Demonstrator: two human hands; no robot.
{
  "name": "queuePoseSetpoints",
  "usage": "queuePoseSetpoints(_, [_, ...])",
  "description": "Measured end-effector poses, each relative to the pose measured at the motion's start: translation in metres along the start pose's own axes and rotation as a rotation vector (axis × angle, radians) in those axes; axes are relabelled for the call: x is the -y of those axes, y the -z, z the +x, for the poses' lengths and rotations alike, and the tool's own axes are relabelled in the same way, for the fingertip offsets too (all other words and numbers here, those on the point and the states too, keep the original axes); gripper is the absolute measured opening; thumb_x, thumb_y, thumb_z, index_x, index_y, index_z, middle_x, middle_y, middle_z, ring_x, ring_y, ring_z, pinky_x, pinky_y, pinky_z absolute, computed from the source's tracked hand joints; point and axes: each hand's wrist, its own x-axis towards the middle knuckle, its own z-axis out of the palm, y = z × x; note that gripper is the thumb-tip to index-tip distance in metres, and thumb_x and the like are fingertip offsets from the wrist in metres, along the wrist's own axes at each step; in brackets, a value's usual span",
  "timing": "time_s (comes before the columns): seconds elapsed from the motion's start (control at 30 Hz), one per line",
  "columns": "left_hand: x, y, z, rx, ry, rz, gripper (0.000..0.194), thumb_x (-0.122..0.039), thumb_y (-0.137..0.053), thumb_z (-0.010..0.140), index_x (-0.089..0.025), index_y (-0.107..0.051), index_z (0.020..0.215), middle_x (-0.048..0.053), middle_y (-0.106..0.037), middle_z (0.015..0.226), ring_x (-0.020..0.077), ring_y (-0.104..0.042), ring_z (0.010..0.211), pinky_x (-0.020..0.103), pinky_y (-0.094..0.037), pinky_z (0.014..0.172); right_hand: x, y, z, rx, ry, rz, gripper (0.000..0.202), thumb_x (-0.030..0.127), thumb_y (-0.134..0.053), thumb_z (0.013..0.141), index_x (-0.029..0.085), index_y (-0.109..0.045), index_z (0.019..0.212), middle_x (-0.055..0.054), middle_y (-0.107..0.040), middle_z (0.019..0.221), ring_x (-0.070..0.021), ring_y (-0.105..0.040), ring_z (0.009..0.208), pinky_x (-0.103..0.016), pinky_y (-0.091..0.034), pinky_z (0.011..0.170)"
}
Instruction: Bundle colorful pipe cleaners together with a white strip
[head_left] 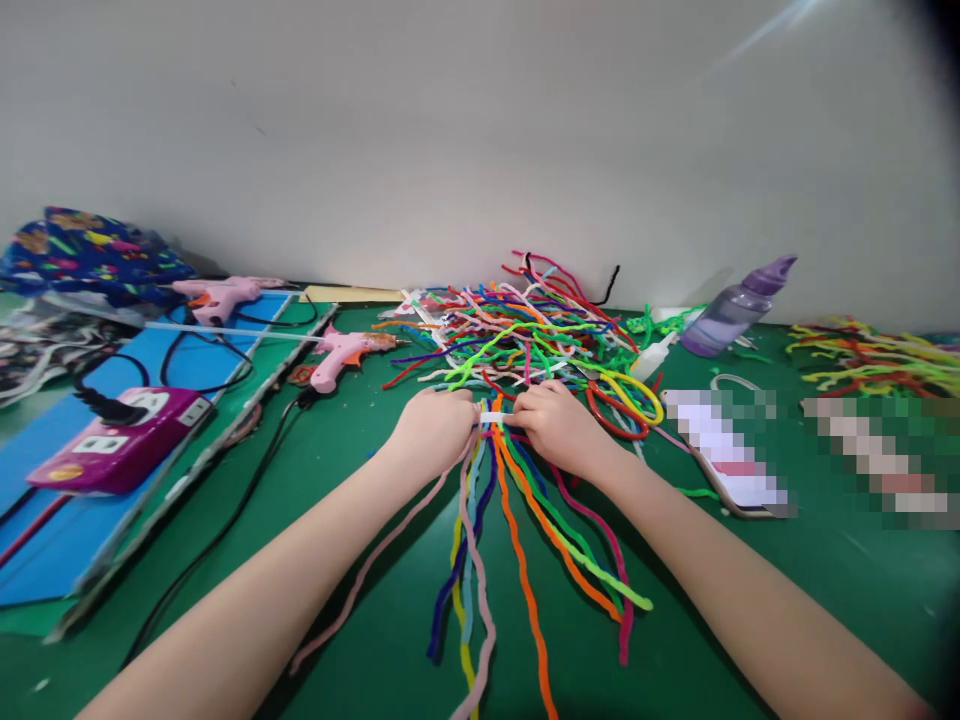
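Side by side over the green table, my left hand [435,430] and my right hand [561,425] are both closed, fingers pinched at opposite ends of a short white strip [495,418]. Fuzzy pipe cleaners [529,590] in orange, pink, yellow, blue, green and magenta pass at the strip and fan out toward me, their lower ends loose. How they are fixed to the strip is hidden by my fingers. Just beyond my hands lies a tangled heap of pipe cleaners [510,335]. Red and yellow scissors handles [634,400] show beside my right hand.
At left are pink glue guns [341,358], a magenta power strip [124,440] on a blue board [45,540], and black cables. A white-tipped glue bottle [652,355], purple water bottle [731,310], phone [727,455] and more pipe cleaners [877,360] lie right.
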Motion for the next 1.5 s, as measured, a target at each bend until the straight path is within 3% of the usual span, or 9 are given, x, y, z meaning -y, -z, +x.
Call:
queuePoseSetpoints(0.17, [-0.004,0.003,0.002,0.062,-0.014,-0.001,0.029,-0.026,-0.042,0.087,-0.013,-0.067,0.079,0.009,-0.064,0.078,0.0187,-0.063,0.075,0.027,-0.043,0.064,0.001,-0.005,0.006,0.039,-0.047,0.009,0.027,0.009,-0.044,0.087,0.017,-0.070,0.086,-0.007,-0.062,0.086,-0.0176,-0.048,0.086,-0.032,-0.029,0.077])
queuePoseSetpoints(0.57, [-0.006,0.016,0.000,0.151,0.041,0.072,0.025,-0.016,-0.043,0.086,-0.016,-0.068,0.091,0.010,-0.067,0.084,0.0261,-0.064,0.083,0.031,-0.046,0.064,-0.002,-0.006,0.001,-0.002,-0.157,0.035,0.030,0.011,-0.044,0.088,0.022,-0.072,0.087,-0.004,-0.062,0.088,-0.0169,-0.051,0.088,-0.033,-0.027,0.078])
queuePoseSetpoints(0.83, [0.010,0.012,0.001,0.071,0.038,0.064,0.023,-0.011,-0.045,0.081,-0.015,-0.066,0.073,0.008,-0.064,0.081,0.0207,-0.063,0.078,0.026,-0.043,0.061,-0.004,0.003,0.002,-0.116,-0.102,-0.010,0.031,0.013,-0.041,0.090,0.022,-0.071,0.095,-0.005,-0.064,0.090,-0.0184,-0.049,0.093,-0.036,-0.024,0.086])
queuePoseSetpoints(1.07, [0.009,0.002,0.003,0.038,-0.030,0.050,0.025,-0.019,-0.044,0.086,-0.020,-0.069,0.087,0.005,-0.063,0.078,0.0205,-0.062,0.077,0.028,-0.043,0.064,0.001,-0.005,0.004,-0.017,-0.056,0.065,0.032,0.009,-0.043,0.089,0.022,-0.070,0.100,-0.003,-0.064,0.090,-0.0148,-0.050,0.087,-0.032,-0.026,0.082])
queuePoseSetpoints(1.5, [-0.005,0.014,0.000,0.135,0.036,0.092,0.026,-0.019,-0.043,0.087,-0.015,-0.069,0.088,0.011,-0.066,0.083,0.0286,-0.064,0.081,0.036,-0.045,0.065,0.006,0.000,0.004,0.044,-0.107,-0.068,0.030,0.011,-0.042,0.089,0.021,-0.070,0.090,-0.004,-0.063,0.087,-0.0165,-0.050,0.085,-0.033,-0.024,0.081])
